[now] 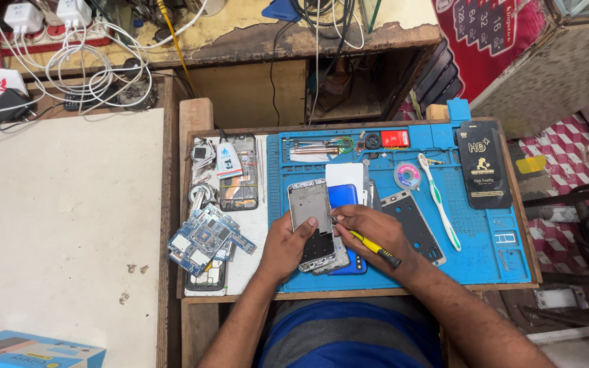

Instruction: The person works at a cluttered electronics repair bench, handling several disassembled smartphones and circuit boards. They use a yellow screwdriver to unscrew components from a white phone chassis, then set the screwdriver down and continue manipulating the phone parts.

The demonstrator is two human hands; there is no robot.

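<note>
Both forearms reach up from the bottom edge and meet over the blue work mat (485,252) on the wooden counter (195,116). The left hand (286,247) is curled around the lower left edge of a stripped phone frame (311,221), thumb on top, holding it tilted just above the mat. The right hand (369,228) pinches a yellow-handled screwdriver (369,247) in a pen-like grip, its tip touching the frame's right edge near the middle.

The lower part of the frame is covered by the left hand, and the stack beneath it, a blue phone back (343,196) and a white card, shows only in part. Whether a screw sits under the tip is too small to tell.

A black rectangular screen-protector package (483,165) with white and gold print lies at the mat's upper right, beside a white and green toothbrush (439,199). A small red box (395,138) sits at the top rim. Loose circuit boards (206,238) lie left of the mat.
</note>
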